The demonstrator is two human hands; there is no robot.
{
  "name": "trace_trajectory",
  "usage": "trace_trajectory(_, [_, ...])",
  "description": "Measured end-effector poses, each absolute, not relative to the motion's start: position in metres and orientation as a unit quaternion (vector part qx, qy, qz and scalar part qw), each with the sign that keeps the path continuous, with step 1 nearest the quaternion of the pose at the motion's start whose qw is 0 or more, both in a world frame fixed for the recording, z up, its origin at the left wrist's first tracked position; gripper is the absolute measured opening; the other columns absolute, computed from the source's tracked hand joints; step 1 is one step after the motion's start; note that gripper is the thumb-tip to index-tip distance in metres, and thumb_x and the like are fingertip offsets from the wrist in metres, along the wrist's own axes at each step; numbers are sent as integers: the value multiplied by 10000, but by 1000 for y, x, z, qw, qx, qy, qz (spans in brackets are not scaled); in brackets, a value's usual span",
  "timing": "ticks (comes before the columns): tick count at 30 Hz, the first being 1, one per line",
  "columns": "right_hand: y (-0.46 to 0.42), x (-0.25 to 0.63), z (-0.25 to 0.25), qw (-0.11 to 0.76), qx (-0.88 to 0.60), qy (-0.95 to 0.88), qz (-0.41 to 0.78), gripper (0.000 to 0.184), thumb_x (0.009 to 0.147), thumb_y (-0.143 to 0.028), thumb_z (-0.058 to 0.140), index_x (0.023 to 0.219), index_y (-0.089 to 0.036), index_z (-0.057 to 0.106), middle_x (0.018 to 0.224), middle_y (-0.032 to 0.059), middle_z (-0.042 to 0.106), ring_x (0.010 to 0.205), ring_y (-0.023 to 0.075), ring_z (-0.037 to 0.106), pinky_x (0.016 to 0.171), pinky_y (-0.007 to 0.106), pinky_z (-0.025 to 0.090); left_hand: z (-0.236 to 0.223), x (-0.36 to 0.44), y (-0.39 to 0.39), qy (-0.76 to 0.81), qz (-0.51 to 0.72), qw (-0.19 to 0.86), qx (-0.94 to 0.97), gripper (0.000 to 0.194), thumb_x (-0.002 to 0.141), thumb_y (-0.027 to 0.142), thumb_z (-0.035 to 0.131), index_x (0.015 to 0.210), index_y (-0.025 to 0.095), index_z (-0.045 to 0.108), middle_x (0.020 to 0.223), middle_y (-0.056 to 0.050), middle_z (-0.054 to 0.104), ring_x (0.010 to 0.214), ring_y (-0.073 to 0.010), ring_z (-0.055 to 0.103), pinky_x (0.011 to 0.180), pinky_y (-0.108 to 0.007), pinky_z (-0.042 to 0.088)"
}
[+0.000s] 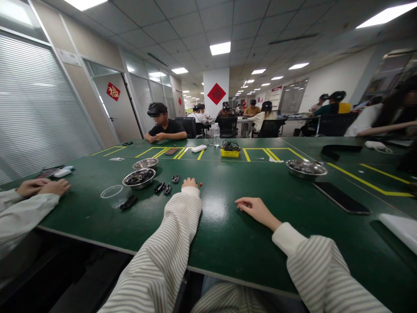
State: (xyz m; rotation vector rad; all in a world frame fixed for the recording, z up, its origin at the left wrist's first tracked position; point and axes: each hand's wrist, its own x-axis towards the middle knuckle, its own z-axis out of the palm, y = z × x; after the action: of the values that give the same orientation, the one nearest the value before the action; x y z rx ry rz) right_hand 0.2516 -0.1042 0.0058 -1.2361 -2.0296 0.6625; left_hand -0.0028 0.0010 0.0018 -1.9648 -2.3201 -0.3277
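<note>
My left hand (pixel 190 182) reaches forward over the green table (pixel 221 243), palm down, its fingers slightly apart at the tips; the palm's underside is hidden. Just right of it lies a tiny orange-red piece (pixel 201 184). Several small black plastic parts (pixel 159 188) are left of that hand, with a larger black part (pixel 128 202) nearer a clear plastic cup (pixel 112 195). My right hand (pixel 257 211) rests on the table, index finger stretched out and the other fingers loosely bent, with nothing seen in it.
Metal bowls (pixel 139 184) of dark parts stand at left, another bowl (pixel 306 174) at right near a phone (pixel 341 198). A yellow tray (pixel 230 153) of cables and a bottle (pixel 216 134) stand farther back. A neighbour's hands (pixel 44 188) rest at left; another person (pixel 166 126) sits opposite.
</note>
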Motion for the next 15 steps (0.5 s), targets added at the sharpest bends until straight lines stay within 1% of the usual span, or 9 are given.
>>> trace_trajectory(3, [-104, 252, 6, 328, -474, -778, 248, 254, 690, -260, 489, 878, -158, 625, 743, 41, 647, 643, 137, 575, 587, 231, 432, 0, -5, 1, -696, -139, 90, -699, 252, 719, 299, 472, 949, 235, 555, 1040, -57, 458, 984, -218, 347, 763, -299, 349])
trace_trajectory(5, [-104, 252, 6, 329, -473, -779, 248, 254, 691, -264, 489, 879, -160, 625, 751, 43, 649, 644, 140, 575, 586, 234, 433, 0, -5, 1, -651, -149, 101, -737, 194, 715, 292, 485, 862, 240, 601, 995, -53, 485, 981, -224, 332, 757, -310, 340])
trace_trajectory(7, [-104, 252, 6, 331, -471, -780, 246, 250, 692, -263, 487, 875, -165, 627, 759, 42, 650, 645, 140, 577, 588, 236, 433, -1, -3, 2, -629, -152, 88, -757, 161, 711, 280, 496, 797, 241, 627, 938, -56, 513, 971, -230, 330, 745, -324, 335])
trace_trajectory(9, [-104, 251, 6, 332, -471, -780, 243, 245, 691, -260, 487, 868, -167, 629, 755, 40, 651, 636, 138, 576, 588, 237, 433, -1, 2, 1, -614, -164, 71, -769, 144, 694, 285, 525, 776, 245, 637, 893, -55, 530, 953, -228, 336, 748, -330, 329])
trace_trajectory(12, [-104, 251, 5, 333, -474, -779, 238, 240, 689, -254, 487, 857, -164, 632, 739, 38, 651, 623, 134, 573, 581, 232, 431, -5, 19, -5, -566, -195, 43, -800, 150, 653, 328, 577, 758, 246, 645, 849, -42, 546, 920, -210, 351, 778, -322, 321])
trace_trajectory(15, [-104, 252, 5, 339, -484, -776, 221, 233, 690, -249, 483, 844, -163, 635, 719, 34, 645, 603, 126, 562, 566, 223, 423, -10, 45, -20, -482, -219, 4, -848, 181, 621, 378, 603, 731, 241, 648, 796, -28, 557, 871, -185, 372, 800, -305, 321])
